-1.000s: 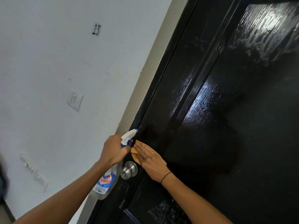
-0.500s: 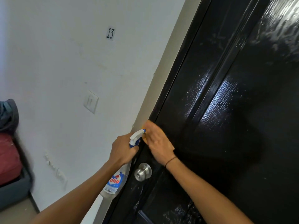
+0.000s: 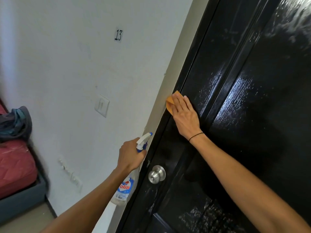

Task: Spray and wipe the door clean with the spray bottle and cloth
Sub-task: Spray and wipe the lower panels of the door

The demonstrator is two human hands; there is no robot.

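- Head view: my right hand [image 3: 184, 116] has climbed up the glossy black wooden door [image 3: 252, 132] since a second ago, from just above the round silver door knob [image 3: 156, 174] to well above it, so the wipe is working its way up the latch-side edge
- It lies flat, fingers straight and together, pressing the small orange cloth [image 3: 170, 102] against the door's edge where it meets the pale door frame [image 3: 165, 78]; only the cloth's upper left corner shows past my fingertips
- My left hand [image 3: 132, 154] is wrapped round the neck of the clear plastic spray bottle with the white and blue trigger head [image 3: 125, 187] and has kept its place beside the knob, just left of the door edge
- The bottle's long axis runs up and slightly right, body hanging down below my fist, nozzle up and aimed toward the door edge
- I judge the spraying is done for this patch: white streaks and droplets shine on the panels to the right and at the top, so much of the door has yet to be wiped
- On the white wall [image 3: 67, 64] are a light switch [image 3: 101, 105] and a small label reading 13 [image 3: 118, 34]
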